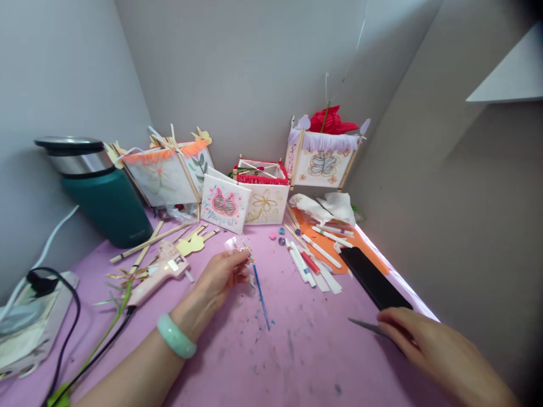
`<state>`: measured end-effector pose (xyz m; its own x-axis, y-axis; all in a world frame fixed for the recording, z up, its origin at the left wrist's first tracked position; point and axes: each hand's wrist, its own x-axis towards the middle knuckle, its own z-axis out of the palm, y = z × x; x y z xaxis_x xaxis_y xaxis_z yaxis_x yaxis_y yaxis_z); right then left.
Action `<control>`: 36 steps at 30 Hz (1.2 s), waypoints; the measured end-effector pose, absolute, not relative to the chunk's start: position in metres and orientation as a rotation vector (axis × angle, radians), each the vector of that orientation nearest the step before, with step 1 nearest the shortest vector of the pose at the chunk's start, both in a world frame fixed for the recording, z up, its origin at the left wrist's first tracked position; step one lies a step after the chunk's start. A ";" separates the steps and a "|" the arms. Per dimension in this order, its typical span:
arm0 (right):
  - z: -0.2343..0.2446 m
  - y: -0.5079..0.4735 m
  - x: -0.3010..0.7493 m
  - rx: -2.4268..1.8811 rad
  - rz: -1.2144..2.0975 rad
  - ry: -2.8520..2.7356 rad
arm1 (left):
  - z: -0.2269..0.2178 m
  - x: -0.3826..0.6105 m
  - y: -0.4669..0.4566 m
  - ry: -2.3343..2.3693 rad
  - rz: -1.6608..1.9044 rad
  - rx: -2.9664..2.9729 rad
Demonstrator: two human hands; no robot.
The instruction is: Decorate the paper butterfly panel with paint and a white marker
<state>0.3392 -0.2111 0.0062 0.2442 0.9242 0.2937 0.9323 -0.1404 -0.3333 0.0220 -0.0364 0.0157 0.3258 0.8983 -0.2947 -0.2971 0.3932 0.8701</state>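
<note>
My left hand [224, 274], with a pale green bangle on the wrist, pinches a small clear plastic bag [245, 249] with tiny coloured specks in it. Just right of its fingertips a thin blue stick [261, 298] slants down over the table; whether the fingers touch it I cannot tell. At the lower right my right hand [418, 339] is closed around a tool with a pointed grey metal blade [363, 324]. The blade's tip points left, and the hand covers its handle. Directly beyond that hand lies a long black flat object [375, 280].
White markers [299, 264] and paper strips lie right of centre, by orange paper [373, 249]. Decorated paper lanterns [324, 161] stand along the wall. Left are a pink glue gun [159, 277], wooden sticks [146, 243], a teal tumbler [104, 200] and a power strip [38, 333] with cables.
</note>
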 end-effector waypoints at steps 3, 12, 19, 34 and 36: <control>0.026 -0.189 0.300 -1.879 0.263 -1.810 | 0.018 0.024 -0.041 0.879 0.866 0.816; 0.032 -0.078 0.194 -1.488 1.060 -1.558 | 0.010 0.023 -0.036 0.821 0.882 0.826; 0.021 -0.064 0.187 -1.370 1.256 -1.350 | 0.001 0.022 -0.032 0.904 0.873 0.870; 0.006 -0.063 0.185 -1.359 1.308 -1.267 | 0.000 0.027 -0.033 0.987 0.850 0.966; 0.005 -0.063 0.185 -1.348 1.304 -1.273 | 0.000 0.027 -0.033 0.992 0.841 0.985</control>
